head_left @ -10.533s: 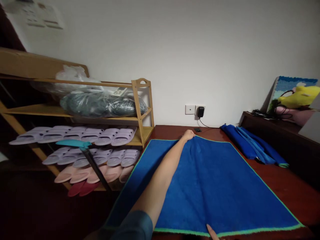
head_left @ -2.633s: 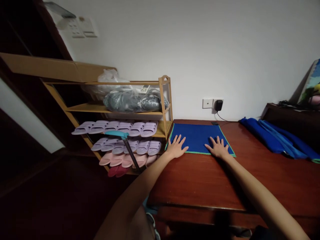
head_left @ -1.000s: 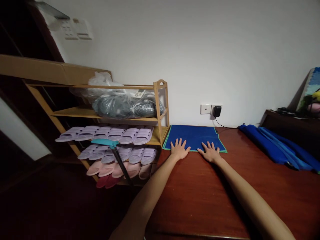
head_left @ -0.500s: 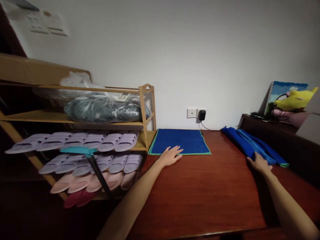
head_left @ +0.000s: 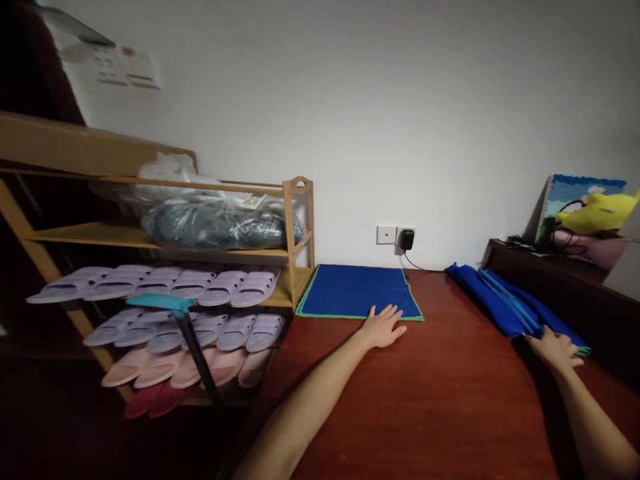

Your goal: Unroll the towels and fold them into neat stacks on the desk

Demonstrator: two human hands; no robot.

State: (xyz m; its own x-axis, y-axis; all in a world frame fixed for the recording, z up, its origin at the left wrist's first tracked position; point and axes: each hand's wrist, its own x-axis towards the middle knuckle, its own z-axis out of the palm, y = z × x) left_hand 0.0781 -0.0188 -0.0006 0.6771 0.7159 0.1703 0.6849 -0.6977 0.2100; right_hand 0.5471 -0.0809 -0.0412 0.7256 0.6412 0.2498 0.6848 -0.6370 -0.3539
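A blue cloth with green edging (head_left: 357, 290) lies flat on the reddish-brown wooden table (head_left: 400, 400), against the wall. On its near edge, towards the right corner, rests my left hand (head_left: 384, 327), palm down with the fingers spread. To the right, more blue cloths (head_left: 485, 303) lie in a loose, bunched strip, with a green edge showing at the near end. My right hand (head_left: 555, 348) pinches the near end of this bunch between thumb and fingers; part of the grip is hidden behind the hand.
Left of the table stands a wooden shoe rack (head_left: 289, 220) with rows of slippers (head_left: 257, 287) and a plastic-wrapped bundle (head_left: 220, 220). A turquoise-topped handle (head_left: 160, 302) rises before it. A black plug (head_left: 407, 239) sits in the wall. A yellow plush toy (head_left: 595, 213) is on the right ledge.
My left hand has slid right along the flat cloth's near edge. My right hand has shifted slightly right and nearer, at the bunched cloths' near end. The view has tilted a little.
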